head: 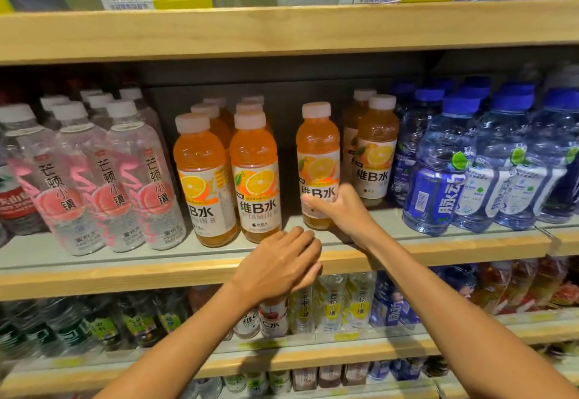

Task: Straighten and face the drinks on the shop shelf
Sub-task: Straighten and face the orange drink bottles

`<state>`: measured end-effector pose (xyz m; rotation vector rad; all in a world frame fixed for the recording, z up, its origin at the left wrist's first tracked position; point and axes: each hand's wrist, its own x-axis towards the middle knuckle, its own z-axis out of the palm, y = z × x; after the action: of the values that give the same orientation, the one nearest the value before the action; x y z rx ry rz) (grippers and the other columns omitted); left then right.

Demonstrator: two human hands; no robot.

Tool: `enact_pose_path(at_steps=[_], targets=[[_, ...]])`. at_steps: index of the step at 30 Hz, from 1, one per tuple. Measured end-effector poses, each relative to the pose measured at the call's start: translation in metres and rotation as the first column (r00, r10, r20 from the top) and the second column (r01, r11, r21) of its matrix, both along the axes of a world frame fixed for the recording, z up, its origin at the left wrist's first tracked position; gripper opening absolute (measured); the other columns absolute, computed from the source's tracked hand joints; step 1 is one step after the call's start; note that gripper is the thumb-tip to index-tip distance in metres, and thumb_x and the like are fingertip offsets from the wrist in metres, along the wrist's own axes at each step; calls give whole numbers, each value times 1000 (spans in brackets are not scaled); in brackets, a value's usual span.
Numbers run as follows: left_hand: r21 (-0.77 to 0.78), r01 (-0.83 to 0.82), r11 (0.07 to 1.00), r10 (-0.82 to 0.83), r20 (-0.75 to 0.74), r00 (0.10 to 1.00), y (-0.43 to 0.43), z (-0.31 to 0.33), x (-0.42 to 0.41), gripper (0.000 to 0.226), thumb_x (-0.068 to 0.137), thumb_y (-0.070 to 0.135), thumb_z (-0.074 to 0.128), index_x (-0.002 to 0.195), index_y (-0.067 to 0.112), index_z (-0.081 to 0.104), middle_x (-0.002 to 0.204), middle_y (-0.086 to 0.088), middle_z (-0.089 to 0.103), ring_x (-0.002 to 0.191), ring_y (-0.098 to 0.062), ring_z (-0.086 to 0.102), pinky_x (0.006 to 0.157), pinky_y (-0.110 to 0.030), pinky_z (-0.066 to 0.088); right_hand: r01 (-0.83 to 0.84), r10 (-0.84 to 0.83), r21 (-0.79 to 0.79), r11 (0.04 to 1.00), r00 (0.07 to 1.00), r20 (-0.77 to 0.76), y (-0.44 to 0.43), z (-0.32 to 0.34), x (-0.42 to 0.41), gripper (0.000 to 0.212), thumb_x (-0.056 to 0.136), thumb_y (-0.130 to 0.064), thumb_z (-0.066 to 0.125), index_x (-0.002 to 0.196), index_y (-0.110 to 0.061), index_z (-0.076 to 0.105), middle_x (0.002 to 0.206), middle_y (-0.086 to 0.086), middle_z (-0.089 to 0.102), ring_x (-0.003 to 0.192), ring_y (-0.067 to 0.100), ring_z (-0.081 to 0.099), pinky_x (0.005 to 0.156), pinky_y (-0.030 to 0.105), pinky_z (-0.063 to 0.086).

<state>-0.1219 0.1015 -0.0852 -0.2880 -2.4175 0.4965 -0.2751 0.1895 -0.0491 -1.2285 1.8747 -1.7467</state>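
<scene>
At the centre of the frame, the right hand [338, 207] is gripping an orange drink bottle [318, 154] low on its label, fingers and thumb curling round it as it is standing upright on the middle shelf [125, 261]. Just below, the left hand [282, 261] is hovering palm down before the shelf's wooden edge, fingers straight and together, holding nothing. Matching orange bottles [255, 179] are standing on either side, with pink-labelled bottles [125, 179] at left and blue bottles [438, 179] at right.

one head view faces the drinks shelf [200, 276] squarely, close, at arm's reach.
</scene>
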Motion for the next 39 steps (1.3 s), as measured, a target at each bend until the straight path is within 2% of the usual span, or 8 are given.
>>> enact_pose_path(at_steps=[6,11,15,19,23,26,31,39], targets=[[20,1,1000,0,-5,1000,1,-1,0,36,98,31,43,104,5,67,100,-10,66,84,-24,61,66,-34,52,42,-28,-110,993,991,128,-31,-2,-2,51,76,-5,77,114,-23,48,100,-12,64,83,-12,62,67,3,45],[39,-5,999,5,8,1000,2,0,1,34,97,32,44,103,7,66,100,-9,65,84,-23,60,67,-33,51,7,-3,-33,999,993,115,-48,0,-8,76,75,-18,79,138,-17,37,129,1,56,116,15,55,88,16,45],[66,-11,998,10,17,1000,4,1,1,34,97,32,44,101,6,66,97,-9,65,82,-24,60,65,-34,51,41,-40,-10,999,995,87,-56,4,-7,75,75,-16,80,136,-17,36,120,-5,51,101,1,53,60,-4,40],[74,-19,997,16,35,999,4,3,3,33,96,32,46,100,6,66,97,-8,65,83,-23,61,66,-34,52,119,-121,29,993,986,112,-44,4,-1,73,76,-18,79,135,-11,38,119,1,53,108,17,54,51,0,41],[85,-40,996,36,47,998,6,6,2,33,94,34,47,98,8,67,96,-7,65,81,-22,61,63,-32,52,323,-322,13,946,945,-53,-4,4,3,46,85,-24,70,123,-11,48,118,4,60,110,18,58,80,20,51],[116,-59,991,54,48,997,13,8,-4,35,92,38,45,95,10,66,93,-5,65,78,-21,60,59,-32,50,517,-530,-115,848,828,-183,31,2,6,29,89,-25,64,111,-14,47,107,5,57,99,17,56,82,30,47],[120,-75,990,64,93,994,23,8,-19,38,92,44,44,95,12,64,95,-5,64,80,-21,59,60,-33,50,711,-667,-19,703,650,-363,38,-1,-4,46,88,-23,63,121,0,40,122,17,43,115,27,42,94,34,38],[113,-79,990,65,122,990,21,7,-19,37,94,44,44,100,12,63,98,-4,62,83,-20,57,64,-33,49,747,-682,129,653,653,-330,26,-7,-22,62,82,-31,69,126,3,42,128,21,44,122,33,39,99,36,34]])
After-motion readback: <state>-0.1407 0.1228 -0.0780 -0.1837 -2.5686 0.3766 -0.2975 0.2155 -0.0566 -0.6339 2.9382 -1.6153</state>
